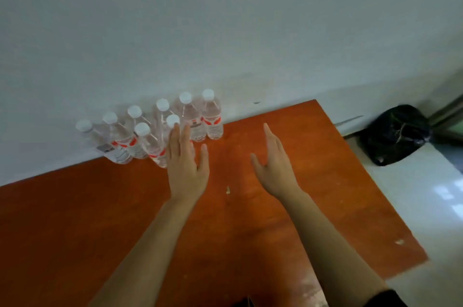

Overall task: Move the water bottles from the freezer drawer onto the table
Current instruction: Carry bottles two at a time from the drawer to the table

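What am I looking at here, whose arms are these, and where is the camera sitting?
No machine here: a person wears one camera on the head, looking forward and down, so both arms reach in from the bottom. The left hand and right hand are open and empty, hovering over an orange-brown table. Eight water bottles with white caps stand clustered against the wall at the table's far edge. A black bag sits on the floor to the right. No freezer drawer shows.

Left hand (186,166) flat, fingers extended; right hand (274,164) edge-on, empty; both forearms outstretched.
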The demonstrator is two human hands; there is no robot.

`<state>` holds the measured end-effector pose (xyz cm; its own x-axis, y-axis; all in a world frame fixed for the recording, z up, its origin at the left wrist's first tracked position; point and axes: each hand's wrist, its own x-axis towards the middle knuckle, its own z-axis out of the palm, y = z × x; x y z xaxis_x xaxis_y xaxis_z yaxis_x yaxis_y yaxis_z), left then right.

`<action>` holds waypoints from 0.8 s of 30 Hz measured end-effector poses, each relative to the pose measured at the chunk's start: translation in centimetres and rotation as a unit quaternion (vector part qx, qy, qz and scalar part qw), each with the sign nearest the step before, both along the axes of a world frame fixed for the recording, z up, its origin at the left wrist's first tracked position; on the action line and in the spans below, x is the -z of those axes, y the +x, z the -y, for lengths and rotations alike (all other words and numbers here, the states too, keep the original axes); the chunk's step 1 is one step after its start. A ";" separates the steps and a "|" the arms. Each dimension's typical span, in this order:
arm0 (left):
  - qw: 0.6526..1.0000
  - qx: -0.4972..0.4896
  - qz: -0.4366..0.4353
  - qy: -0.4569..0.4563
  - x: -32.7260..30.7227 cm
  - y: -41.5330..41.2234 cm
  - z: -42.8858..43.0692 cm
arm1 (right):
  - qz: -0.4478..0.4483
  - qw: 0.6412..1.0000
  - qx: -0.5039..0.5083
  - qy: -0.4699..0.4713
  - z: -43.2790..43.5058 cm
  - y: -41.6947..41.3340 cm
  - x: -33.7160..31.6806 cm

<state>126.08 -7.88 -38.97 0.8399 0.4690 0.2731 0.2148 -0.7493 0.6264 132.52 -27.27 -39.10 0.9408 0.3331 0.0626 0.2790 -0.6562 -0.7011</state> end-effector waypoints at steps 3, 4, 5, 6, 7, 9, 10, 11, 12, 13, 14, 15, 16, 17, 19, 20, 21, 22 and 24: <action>0.997 0.073 0.008 0.016 -2.5 0.3 7.4 | 0.053 0.996 0.072 -0.011 8.2 -2.3 -2.2; 0.994 0.102 0.013 0.024 -3.4 0.0 10.5 | 0.074 0.992 0.103 -0.018 11.5 -3.5 -3.1; 0.990 0.132 0.022 0.036 -4.3 -0.4 13.6 | 0.093 0.986 0.132 -0.027 14.7 -4.9 -4.0; 0.986 0.157 0.028 0.050 -5.0 -0.9 16.2 | 0.110 0.981 0.156 -0.036 17.3 -6.1 -4.7; 0.980 0.185 0.035 0.064 -5.7 -1.7 19.6 | 0.126 0.974 0.185 -0.048 20.7 -8.0 -5.5; 0.966 0.239 0.044 0.090 -7.0 -3.8 26.3 | 0.138 0.957 0.246 -0.070 27.4 -12.3 -6.7; 0.957 0.268 0.049 0.101 -7.6 -5.1 29.9 | 0.143 0.947 0.277 -0.078 30.8 -14.7 -7.4; 0.949 0.292 0.052 0.107 -8.0 -6.2 32.8 | 0.144 0.939 0.301 -0.084 33.5 -16.9 -7.8; 0.940 0.319 0.053 0.108 -8.5 -7.7 36.5 | 0.144 0.929 0.329 -0.089 36.9 -19.7 -8.2; 0.931 0.345 0.051 0.105 -8.9 -9.0 39.9 | 0.139 0.920 0.355 -0.093 40.0 -22.4 -8.6; 0.924 0.367 0.047 0.098 -9.4 -10.6 43.3 | 0.135 0.911 0.379 -0.095 43.1 -25.1 -8.8; 0.916 0.387 0.045 0.092 -9.7 -12.1 46.6 | 0.131 0.901 0.401 -0.098 46.1 -27.7 -9.2; 0.910 0.403 0.044 0.087 -9.9 -13.5 49.3 | 0.129 0.893 0.420 -0.098 48.4 -29.9 -9.4; 0.900 0.425 0.044 0.085 -10.3 -15.3 52.4 | 0.131 0.881 0.444 -0.099 51.2 -32.3 -9.7; 0.878 0.467 0.049 0.093 -10.7 -18.4 57.7 | 0.134 0.856 0.490 -0.094 55.9 -36.6 -10.4; 0.866 0.488 0.053 0.098 -10.9 -19.8 60.0 | 0.132 0.844 0.511 -0.093 58.0 -38.4 -10.6; 0.854 0.505 0.060 0.106 -11.1 -20.9 61.8 | 0.128 0.835 0.528 -0.093 59.5 -39.9 -10.7; 0.839 0.526 0.070 0.121 -11.3 -22.1 64.3 | 0.126 0.820 0.551 -0.090 61.6 -41.9 -10.7; 0.819 0.548 0.087 0.144 -11.6 -22.9 67.2 | 0.129 0.804 0.574 -0.085 63.7 -43.9 -10.9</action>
<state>103.14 -75.10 -27.35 0.6495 -0.6462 0.4007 -0.7604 -0.5535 0.3398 88.64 -90.95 -28.21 0.5978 -0.7208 0.3508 -0.4569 -0.6660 -0.5897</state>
